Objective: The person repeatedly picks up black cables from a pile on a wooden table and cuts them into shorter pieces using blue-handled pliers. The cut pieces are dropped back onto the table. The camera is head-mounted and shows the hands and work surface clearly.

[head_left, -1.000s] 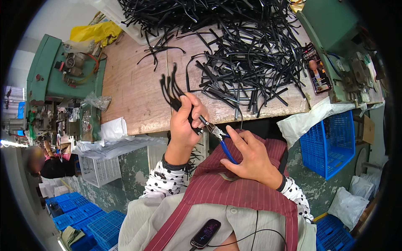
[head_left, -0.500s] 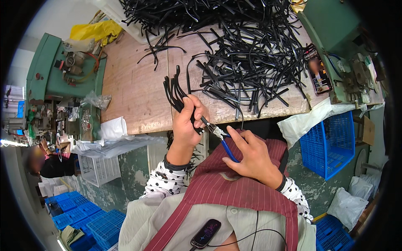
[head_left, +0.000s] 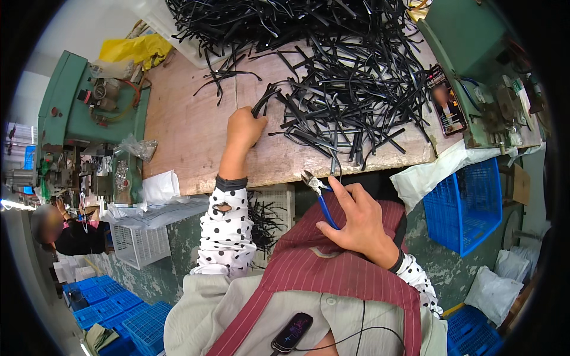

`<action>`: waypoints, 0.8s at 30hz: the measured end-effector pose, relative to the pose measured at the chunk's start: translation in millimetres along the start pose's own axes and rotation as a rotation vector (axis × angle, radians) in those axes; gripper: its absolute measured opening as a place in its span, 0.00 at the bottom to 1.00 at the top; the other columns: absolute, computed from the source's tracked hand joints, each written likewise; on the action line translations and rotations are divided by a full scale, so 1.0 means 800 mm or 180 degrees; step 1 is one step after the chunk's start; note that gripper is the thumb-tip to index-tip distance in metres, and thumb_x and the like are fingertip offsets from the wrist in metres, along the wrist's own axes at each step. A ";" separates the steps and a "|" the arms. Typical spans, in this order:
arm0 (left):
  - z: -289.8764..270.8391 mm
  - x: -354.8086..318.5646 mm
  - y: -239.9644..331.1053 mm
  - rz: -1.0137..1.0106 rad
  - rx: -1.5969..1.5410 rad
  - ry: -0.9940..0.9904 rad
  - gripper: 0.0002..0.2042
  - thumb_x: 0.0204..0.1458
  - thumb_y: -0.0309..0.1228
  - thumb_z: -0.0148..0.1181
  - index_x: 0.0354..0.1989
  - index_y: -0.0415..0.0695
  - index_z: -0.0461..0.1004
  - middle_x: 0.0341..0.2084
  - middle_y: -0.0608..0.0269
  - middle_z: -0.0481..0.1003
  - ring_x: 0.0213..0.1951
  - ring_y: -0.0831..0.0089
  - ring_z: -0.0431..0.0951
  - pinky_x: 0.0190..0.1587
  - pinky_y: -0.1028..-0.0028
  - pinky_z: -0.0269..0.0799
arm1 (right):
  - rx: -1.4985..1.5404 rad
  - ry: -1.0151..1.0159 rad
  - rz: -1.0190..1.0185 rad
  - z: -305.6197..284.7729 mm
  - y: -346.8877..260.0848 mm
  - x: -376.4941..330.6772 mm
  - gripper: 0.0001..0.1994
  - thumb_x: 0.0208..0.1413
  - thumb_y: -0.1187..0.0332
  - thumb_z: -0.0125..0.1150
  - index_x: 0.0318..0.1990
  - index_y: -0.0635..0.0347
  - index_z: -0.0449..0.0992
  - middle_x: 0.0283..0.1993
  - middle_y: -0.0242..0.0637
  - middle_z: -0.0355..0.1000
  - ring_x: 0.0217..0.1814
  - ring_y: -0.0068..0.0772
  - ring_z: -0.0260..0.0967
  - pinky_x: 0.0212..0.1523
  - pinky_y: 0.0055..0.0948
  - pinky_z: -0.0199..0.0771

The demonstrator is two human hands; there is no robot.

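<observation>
My left hand (head_left: 244, 127) rests over the wooden table at the left edge of the pile, its fingers closed round a small bunch of black glasses temples (head_left: 264, 99). The thin bent ends point up and to the right; the rest is hidden under the hand. Close to the table's front edge, my right hand (head_left: 361, 222) grips diagonal cutting pliers (head_left: 320, 199) with blue handles. Their metal jaws stand apart and hold nothing. A loose heap of the same black temples (head_left: 356, 95) spreads over the table in front of me.
A denser pile of temples (head_left: 273, 21) lies at the back beside a white bin (head_left: 178, 35). Green machines (head_left: 71, 101) flank the table. A phone (head_left: 446, 101) leans at the right. A blue crate (head_left: 466, 204) stands low right, and a white crate (head_left: 141, 240) low left.
My left hand has moved forward and left, away from the pliers, down to the table beside the heap with its bunch. The right hand with the pliers has hardly moved.
</observation>
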State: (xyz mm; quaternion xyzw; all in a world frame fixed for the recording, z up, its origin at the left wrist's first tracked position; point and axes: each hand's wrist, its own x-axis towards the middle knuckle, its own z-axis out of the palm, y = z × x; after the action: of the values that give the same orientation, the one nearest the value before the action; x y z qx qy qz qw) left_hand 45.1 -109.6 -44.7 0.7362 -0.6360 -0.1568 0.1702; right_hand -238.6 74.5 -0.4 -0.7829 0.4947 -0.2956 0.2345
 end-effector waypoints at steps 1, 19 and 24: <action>-0.005 -0.002 0.005 -0.0138 -0.0073 -0.0039 0.14 0.48 0.38 0.65 0.32 0.36 0.79 0.26 0.42 0.79 0.35 0.47 0.81 0.41 0.57 0.76 | -0.0010 0.0045 -0.0018 0.000 0.001 0.001 0.47 0.32 0.58 0.79 0.67 0.57 0.67 0.39 0.41 0.67 0.37 0.42 0.68 0.37 0.36 0.73; -0.007 -0.146 0.067 0.0201 -0.5405 -0.0357 0.12 0.67 0.43 0.51 0.39 0.47 0.69 0.19 0.73 0.61 0.19 0.80 0.58 0.29 0.74 0.63 | 0.0095 -0.0022 -0.0062 -0.002 -0.007 0.009 0.45 0.35 0.58 0.78 0.66 0.54 0.67 0.40 0.43 0.67 0.39 0.44 0.70 0.37 0.39 0.74; -0.013 -0.159 0.089 0.0588 -0.5836 -0.0321 0.15 0.64 0.45 0.56 0.39 0.45 0.69 0.18 0.72 0.61 0.20 0.80 0.60 0.35 0.73 0.69 | 0.0216 -0.0064 -0.0048 -0.004 -0.012 0.008 0.46 0.34 0.57 0.79 0.67 0.55 0.67 0.40 0.43 0.67 0.39 0.44 0.71 0.37 0.38 0.75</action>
State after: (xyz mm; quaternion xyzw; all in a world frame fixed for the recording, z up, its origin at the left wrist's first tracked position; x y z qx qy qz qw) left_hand -31.3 7.3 -1.4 0.2520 -0.3259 -0.6169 0.6707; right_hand -232.3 72.1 10.3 -0.7811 0.4761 -0.3061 0.2636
